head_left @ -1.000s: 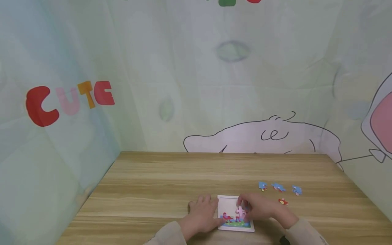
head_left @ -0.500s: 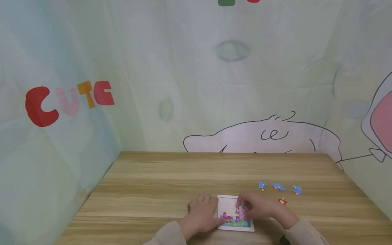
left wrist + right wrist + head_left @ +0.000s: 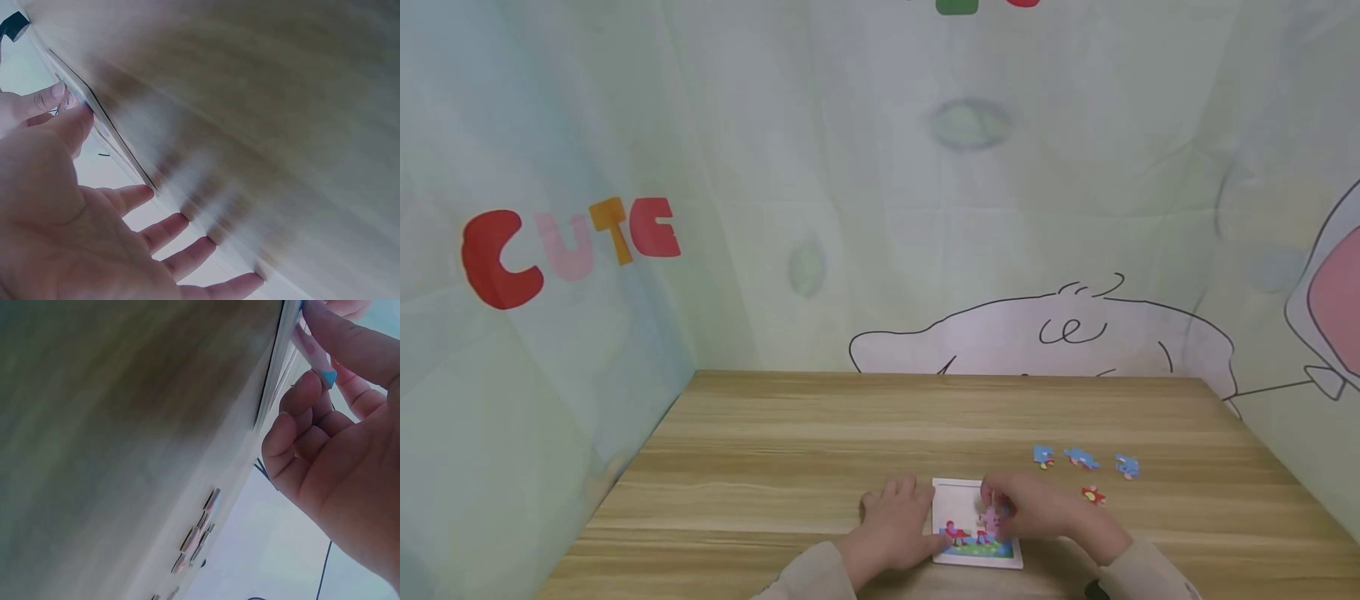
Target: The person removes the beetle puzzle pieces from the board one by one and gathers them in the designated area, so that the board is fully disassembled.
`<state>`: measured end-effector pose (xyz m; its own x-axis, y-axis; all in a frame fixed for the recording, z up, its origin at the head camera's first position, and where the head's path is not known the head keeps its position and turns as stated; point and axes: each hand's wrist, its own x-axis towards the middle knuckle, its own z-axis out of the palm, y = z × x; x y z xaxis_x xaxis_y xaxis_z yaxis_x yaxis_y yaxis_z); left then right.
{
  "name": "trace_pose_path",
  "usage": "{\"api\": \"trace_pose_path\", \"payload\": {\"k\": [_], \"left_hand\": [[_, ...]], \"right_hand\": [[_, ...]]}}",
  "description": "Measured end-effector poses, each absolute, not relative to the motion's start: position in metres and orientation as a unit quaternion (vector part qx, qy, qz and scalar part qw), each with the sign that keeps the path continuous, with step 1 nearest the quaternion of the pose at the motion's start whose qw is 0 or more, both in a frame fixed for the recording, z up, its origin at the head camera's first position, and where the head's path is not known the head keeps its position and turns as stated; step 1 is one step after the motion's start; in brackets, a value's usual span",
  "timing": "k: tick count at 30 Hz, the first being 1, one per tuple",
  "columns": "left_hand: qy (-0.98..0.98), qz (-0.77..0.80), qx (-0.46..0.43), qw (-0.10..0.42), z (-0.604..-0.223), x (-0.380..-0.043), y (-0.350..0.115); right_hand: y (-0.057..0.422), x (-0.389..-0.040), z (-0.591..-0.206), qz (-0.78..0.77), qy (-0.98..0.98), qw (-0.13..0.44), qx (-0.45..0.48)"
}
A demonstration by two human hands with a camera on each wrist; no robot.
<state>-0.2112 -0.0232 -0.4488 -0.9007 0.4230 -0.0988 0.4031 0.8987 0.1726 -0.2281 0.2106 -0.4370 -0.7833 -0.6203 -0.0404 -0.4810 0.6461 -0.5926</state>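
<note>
The right hand (image 3: 1033, 506) pinches a pink piece (image 3: 990, 521) at its fingertips over the puzzle tray (image 3: 957, 502), whose left edge the spread left hand (image 3: 895, 523) touches with its thumb, while three blue pieces (image 3: 1081, 458) and a red piece (image 3: 1093, 495) lie on the counter (image 3: 790, 458) beyond the right hand's wrist.

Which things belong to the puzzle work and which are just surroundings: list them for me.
Likely puzzle work:
square white puzzle tray, touched by the left hand
pink jigsaw piece, pinched by the right hand
three mostly blue jigsaw pieces, loose
red-and-yellow jigsaw piece, loose

Just surroundings:
brown wood-grain table
pale printed cloth backdrop
</note>
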Motion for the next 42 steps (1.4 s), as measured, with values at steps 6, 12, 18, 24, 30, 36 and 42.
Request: {"api": "trace_pose_path", "payload": {"k": [6,12,18,24,30,36,42], "left_hand": [[0.972,0.073,0.214,0.060,-0.450,-0.211,-0.024],[0.972,0.074,0.215,0.057,-0.450,-0.211,-0.024],[0.972,0.075,0.215,0.058,-0.450,-0.211,-0.024],[0.972,0.076,0.216,0.058,-0.451,-0.211,-0.024],[0.972,0.072,0.214,0.059,-0.451,-0.211,-0.024],[0.973,0.066,0.214,0.056,-0.450,-0.211,-0.024],[0.973,0.068,0.217,0.050,-0.451,-0.211,-0.024]], "right_hand": [[0.213,-0.229,-0.439,-0.318,0.886,0.127,-0.313],[0.218,-0.232,-0.441,-0.349,0.870,0.130,-0.323],[0.220,-0.230,-0.440,-0.360,0.865,0.130,-0.324],[0.220,-0.230,-0.439,-0.360,0.865,0.133,-0.322],[0.221,-0.230,-0.439,-0.355,0.868,0.138,-0.318],[0.224,-0.232,-0.440,-0.358,0.861,0.138,-0.334],[0.225,-0.232,-0.441,-0.355,0.863,0.144,-0.331]]}}
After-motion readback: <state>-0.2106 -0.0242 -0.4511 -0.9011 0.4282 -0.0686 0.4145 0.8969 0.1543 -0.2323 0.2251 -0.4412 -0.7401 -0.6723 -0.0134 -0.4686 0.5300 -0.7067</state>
